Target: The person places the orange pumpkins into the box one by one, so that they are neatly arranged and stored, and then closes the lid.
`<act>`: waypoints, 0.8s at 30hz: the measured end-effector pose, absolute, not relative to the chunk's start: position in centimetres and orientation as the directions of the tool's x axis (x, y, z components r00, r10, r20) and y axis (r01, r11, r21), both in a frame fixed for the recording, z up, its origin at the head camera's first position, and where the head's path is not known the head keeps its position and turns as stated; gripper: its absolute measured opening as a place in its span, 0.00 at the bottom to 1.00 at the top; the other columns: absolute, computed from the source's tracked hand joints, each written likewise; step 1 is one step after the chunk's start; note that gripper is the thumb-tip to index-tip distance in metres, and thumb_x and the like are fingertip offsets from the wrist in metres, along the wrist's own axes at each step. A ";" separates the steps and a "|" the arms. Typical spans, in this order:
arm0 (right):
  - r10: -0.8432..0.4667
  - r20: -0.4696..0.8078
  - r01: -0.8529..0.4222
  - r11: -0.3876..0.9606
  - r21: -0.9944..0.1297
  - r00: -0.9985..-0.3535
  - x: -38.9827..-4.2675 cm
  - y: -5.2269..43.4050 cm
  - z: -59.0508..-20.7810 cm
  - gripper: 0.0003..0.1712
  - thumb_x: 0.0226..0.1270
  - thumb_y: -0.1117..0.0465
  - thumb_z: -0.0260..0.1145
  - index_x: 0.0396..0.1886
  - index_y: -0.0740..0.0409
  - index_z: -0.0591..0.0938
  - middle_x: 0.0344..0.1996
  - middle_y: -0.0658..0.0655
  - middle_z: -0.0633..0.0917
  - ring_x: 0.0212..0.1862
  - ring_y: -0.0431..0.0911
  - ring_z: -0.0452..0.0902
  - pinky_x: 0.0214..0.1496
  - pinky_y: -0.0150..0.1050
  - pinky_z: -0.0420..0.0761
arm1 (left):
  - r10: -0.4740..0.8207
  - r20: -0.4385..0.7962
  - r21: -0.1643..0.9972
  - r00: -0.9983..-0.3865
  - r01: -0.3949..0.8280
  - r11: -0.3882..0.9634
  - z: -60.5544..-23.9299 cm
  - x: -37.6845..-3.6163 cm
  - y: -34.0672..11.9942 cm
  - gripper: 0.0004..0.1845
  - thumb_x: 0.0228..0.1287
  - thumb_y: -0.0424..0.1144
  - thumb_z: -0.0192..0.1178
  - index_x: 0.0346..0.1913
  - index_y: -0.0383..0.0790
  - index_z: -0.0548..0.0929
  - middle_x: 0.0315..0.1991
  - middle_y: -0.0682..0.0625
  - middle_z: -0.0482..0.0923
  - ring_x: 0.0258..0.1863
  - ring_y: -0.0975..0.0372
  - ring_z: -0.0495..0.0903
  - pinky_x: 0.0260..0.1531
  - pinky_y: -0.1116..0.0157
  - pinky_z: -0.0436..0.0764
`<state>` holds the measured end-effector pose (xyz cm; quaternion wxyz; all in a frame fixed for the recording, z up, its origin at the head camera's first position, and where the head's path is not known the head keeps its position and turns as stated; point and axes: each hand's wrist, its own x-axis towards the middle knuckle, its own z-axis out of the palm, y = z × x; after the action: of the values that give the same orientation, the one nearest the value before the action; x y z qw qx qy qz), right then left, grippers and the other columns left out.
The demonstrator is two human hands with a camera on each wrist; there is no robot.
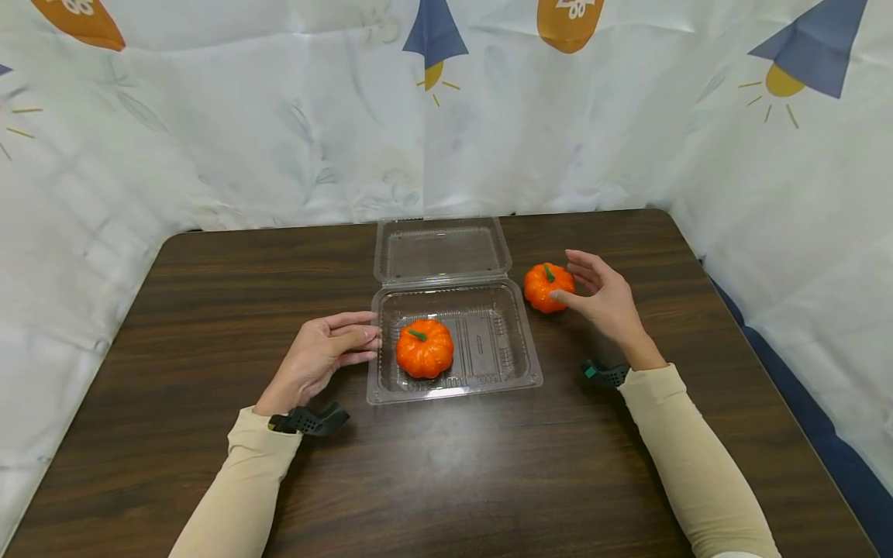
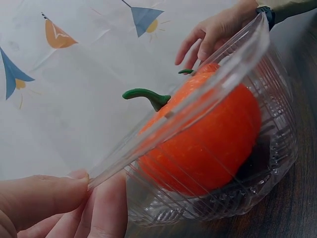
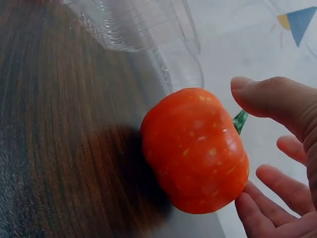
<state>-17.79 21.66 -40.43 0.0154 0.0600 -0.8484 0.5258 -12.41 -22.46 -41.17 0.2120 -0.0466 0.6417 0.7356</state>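
Observation:
A clear plastic clamshell container (image 1: 488, 380) lies on the table with its lid (image 1: 443, 252) folded back. Between thumb and fingers, my left hand (image 1: 324, 353) pinches its left rim; the left wrist view shows this hold (image 2: 64, 203) close up. Inside the tray, toward the left, sits a small orange pumpkin (image 1: 424, 349) with a green stem. A second orange pumpkin (image 1: 547, 287) stands on the table just right of the container. My right hand (image 1: 603, 302) is beside it, thumb and fingers spread around its right side (image 3: 198, 153); whether a fingertip touches it I cannot tell.
Both things rest on a dark wood-grain table (image 1: 446, 480) with rounded far corners. Behind and at the sides hangs a white printed curtain (image 1: 244, 116), close to the far table edge. Dark blue fabric (image 1: 788, 372) shows past the right edge.

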 end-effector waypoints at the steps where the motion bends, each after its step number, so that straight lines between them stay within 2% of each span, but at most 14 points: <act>1: -0.088 0.083 -0.113 0.446 -0.888 -0.993 -17.8 21.6 -40.5 0.41 0.54 0.55 0.77 0.68 0.45 0.71 0.70 0.55 0.71 0.69 0.50 0.70 0.73 0.46 0.72 | 0.252 -0.340 0.925 -0.906 -0.371 -0.086 -41.2 -12.4 -22.4 0.32 0.61 0.36 0.67 0.67 0.31 0.69 0.48 0.47 0.87 0.40 0.62 0.89 0.45 0.62 0.88; 13: -0.102 0.057 -0.100 0.487 -0.868 -0.993 -17.8 21.7 -41.1 0.43 0.55 0.53 0.76 0.70 0.49 0.69 0.71 0.57 0.70 0.71 0.52 0.67 0.75 0.51 0.69 | 0.245 -0.346 0.926 -0.906 -0.372 -0.066 -41.1 -12.2 -22.4 0.32 0.61 0.38 0.67 0.66 0.33 0.70 0.50 0.45 0.87 0.41 0.61 0.89 0.45 0.61 0.87; 24: -0.105 0.008 -0.058 0.476 -0.877 -0.994 -18.0 21.4 -41.5 0.45 0.52 0.52 0.78 0.69 0.48 0.69 0.71 0.53 0.70 0.73 0.52 0.66 0.77 0.52 0.67 | 0.248 -0.337 0.926 -0.908 -0.367 -0.084 -41.3 -12.3 -22.6 0.32 0.61 0.37 0.67 0.66 0.32 0.70 0.48 0.47 0.87 0.40 0.61 0.89 0.45 0.61 0.87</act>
<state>-17.98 21.40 -41.51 -0.0233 0.0475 -0.8588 0.5096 -12.28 -22.56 -41.27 0.2092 -0.0463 0.6435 0.7348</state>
